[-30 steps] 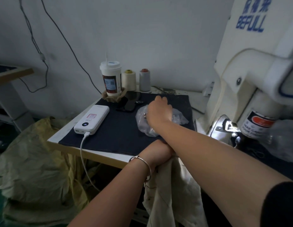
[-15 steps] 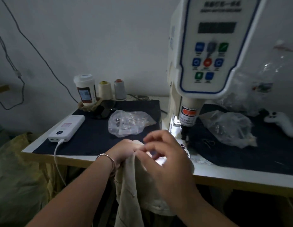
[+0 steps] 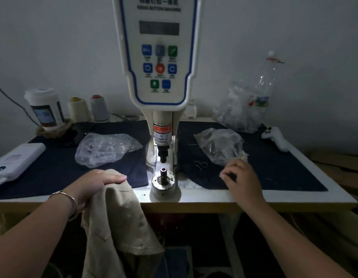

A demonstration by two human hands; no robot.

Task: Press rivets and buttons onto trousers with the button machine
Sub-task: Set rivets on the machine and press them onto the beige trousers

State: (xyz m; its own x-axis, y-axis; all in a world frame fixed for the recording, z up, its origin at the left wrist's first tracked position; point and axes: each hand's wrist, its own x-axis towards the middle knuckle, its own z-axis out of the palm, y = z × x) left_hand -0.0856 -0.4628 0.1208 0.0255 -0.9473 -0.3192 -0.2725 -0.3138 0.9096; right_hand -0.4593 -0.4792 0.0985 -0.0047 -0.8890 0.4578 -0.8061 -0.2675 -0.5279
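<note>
The white button machine point(image 3: 158, 57) stands at the table's centre, its lower die point(image 3: 163, 170) lit under the punch. My left hand point(image 3: 96, 183) grips the beige trousers point(image 3: 118, 217) at the table's front edge, just left of the die. The rest of the cloth hangs down below the table. My right hand point(image 3: 242, 179) hovers over the dark cloth point(image 3: 274, 173) right of the die, near a clear bag of small metal parts point(image 3: 220, 145). Its fingers are curled downward, and whether they pinch anything is hidden. A second clear bag of parts point(image 3: 106, 147) lies left of the machine.
A white power bank point(image 3: 15, 159) with a cable lies at the left edge. A cup point(image 3: 44, 109) and two thread cones point(image 3: 78, 109) stand at the back left. Crumpled plastic point(image 3: 240, 109) and a white object point(image 3: 276, 137) are at the back right. Small snips point(image 3: 200, 164) lie near the die.
My view swung right to centre on the machine. My right hand left the bag on the left, passed the trousers, and now sits right of the die. The left hand kept hold of the trousers.
</note>
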